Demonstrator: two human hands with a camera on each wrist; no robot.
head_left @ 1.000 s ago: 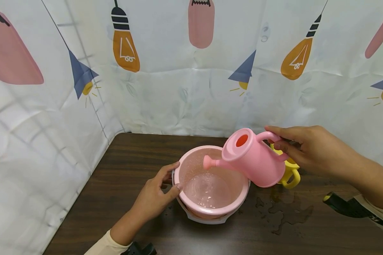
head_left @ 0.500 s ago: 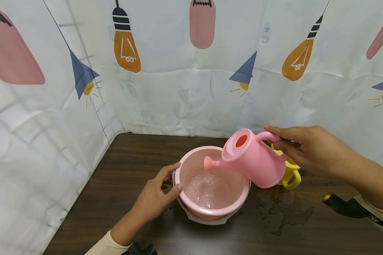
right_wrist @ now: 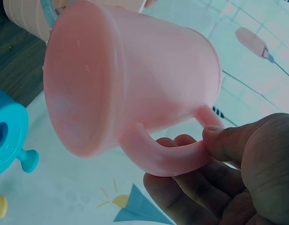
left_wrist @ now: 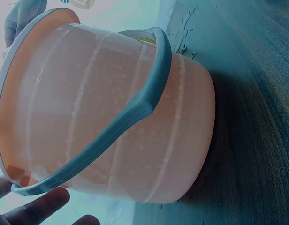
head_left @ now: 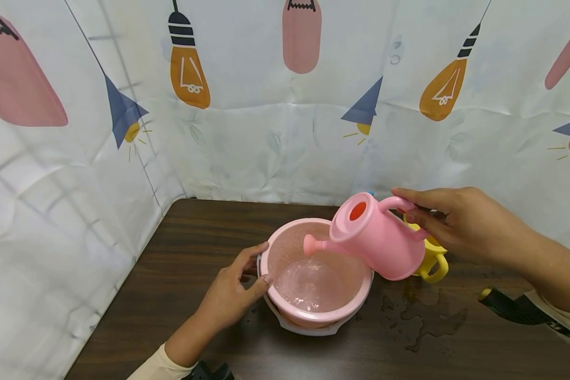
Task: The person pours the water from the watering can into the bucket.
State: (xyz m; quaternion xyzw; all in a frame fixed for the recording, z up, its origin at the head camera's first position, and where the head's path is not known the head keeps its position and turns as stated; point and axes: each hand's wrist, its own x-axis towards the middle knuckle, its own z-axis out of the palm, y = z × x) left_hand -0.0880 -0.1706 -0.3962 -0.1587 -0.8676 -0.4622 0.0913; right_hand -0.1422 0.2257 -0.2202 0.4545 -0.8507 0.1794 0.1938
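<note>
R hand [head_left: 461, 224] is gripping the handle of the pink watering can [head_left: 377, 243], tilting it w/ spout pointing left and down over the pink bucket [head_left: 315, 274] on the table [head_left: 180, 253]. L hand [head_left: 230, 293] is resting on the bucket's near-left rim, fingers relaxed, steadying it. Can's long axis is running right-to-left; bucket is sitting btwn both hands, closer to L.

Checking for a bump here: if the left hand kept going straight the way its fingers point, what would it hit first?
The left hand already touches the pink bucket at its rim, so going on would likely push it toward the puddle.
</note>
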